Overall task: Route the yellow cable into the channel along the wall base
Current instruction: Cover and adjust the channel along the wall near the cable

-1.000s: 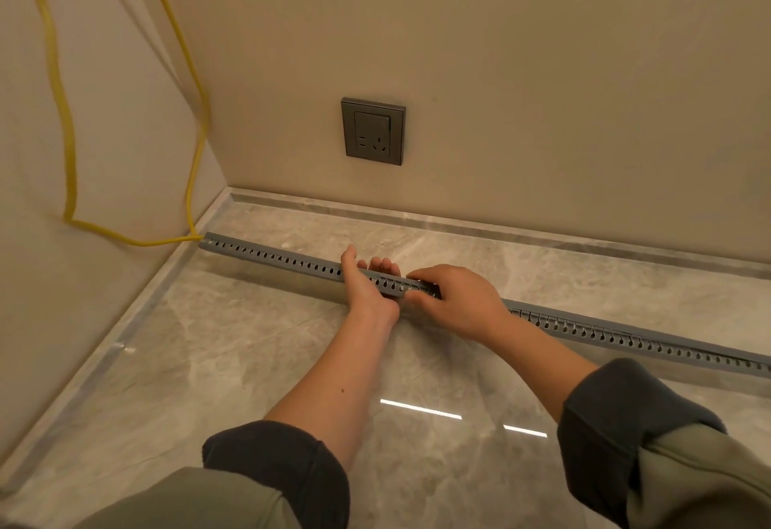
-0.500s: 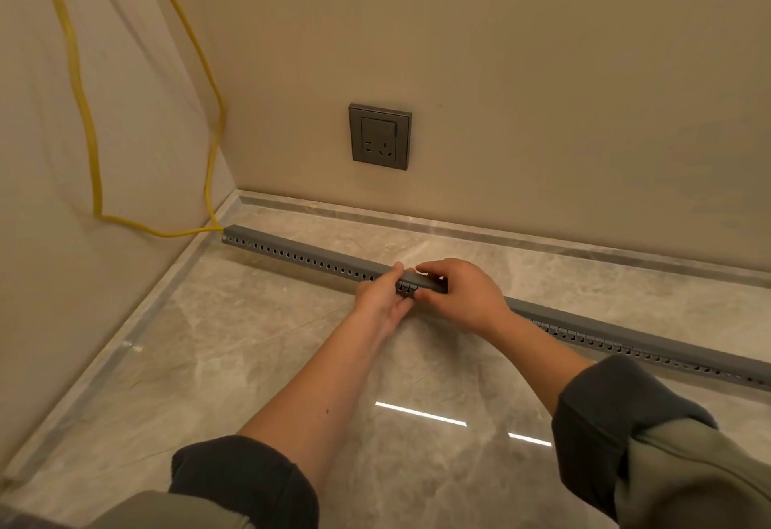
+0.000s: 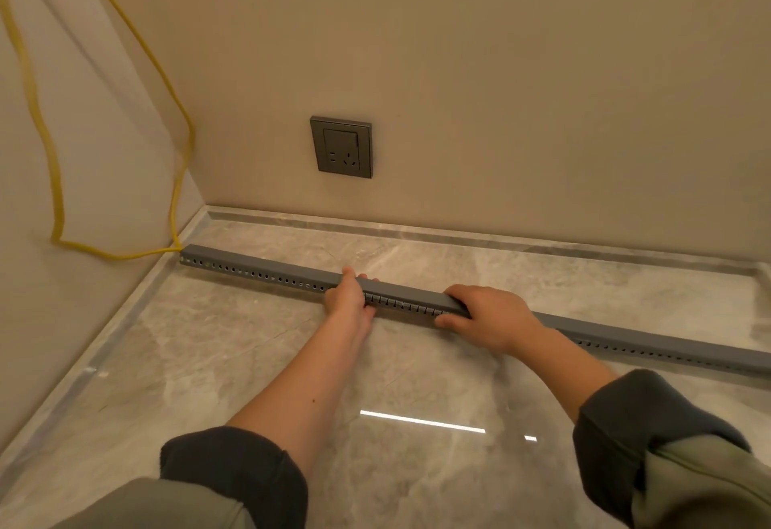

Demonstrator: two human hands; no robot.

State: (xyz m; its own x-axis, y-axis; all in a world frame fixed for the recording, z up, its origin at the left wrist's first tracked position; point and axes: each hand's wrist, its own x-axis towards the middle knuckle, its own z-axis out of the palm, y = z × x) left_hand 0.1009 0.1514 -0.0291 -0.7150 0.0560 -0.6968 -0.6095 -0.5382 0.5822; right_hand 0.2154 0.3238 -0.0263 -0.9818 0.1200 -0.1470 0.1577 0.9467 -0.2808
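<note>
A long grey slotted channel (image 3: 267,268) lies on the floor, running from the left corner out past the right edge, a little off the back wall. Its cover sits on top. My left hand (image 3: 350,303) grips the channel at its middle, fingers curled over the top. My right hand (image 3: 492,316) grips it a short way to the right, thumb on the front face. A yellow cable (image 3: 54,178) hangs in loops down the left wall and runs along the floor edge into the channel's left end (image 3: 183,255).
A dark grey wall socket (image 3: 341,147) is set in the back wall above the channel. A low stone skirting (image 3: 459,236) runs along the wall bases. The floor is glossy marble tile (image 3: 250,361). My dark sleeves fill the bottom corners.
My two hands have slid apart along the channel; the right hand moved right. The channel's cover now faces up and covers the slots that showed from above a second ago.
</note>
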